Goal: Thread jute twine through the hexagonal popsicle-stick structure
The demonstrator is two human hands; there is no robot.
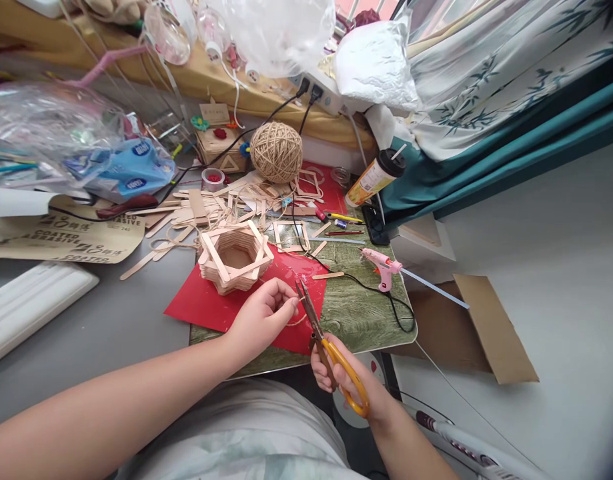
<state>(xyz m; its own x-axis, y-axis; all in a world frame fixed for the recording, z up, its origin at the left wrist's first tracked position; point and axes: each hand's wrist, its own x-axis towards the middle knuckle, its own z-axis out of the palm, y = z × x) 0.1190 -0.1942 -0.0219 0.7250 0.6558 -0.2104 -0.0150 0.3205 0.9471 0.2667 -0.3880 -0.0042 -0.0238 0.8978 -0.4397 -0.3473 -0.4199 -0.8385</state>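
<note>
My left hand (267, 312) pinches a thin piece of twine (299, 321) above the red sheet (186, 301). My right hand (343, 373) holds scissors (353, 381) with orange handles, blades pointing up and away from me. The blade tips are at the left fingertips, beside the twine, and look slightly apart. Just beyond my left hand, a star-shaped stack of craft sticks (221, 277) with a hollow middle stands on the red sheet.
Behind lie loose craft sticks (199, 207) and a twine ball (276, 152). At right are a pink glue gun (385, 267) with its black cord, and a drink cup (376, 177). A white bar-shaped object (36, 310) lies at left.
</note>
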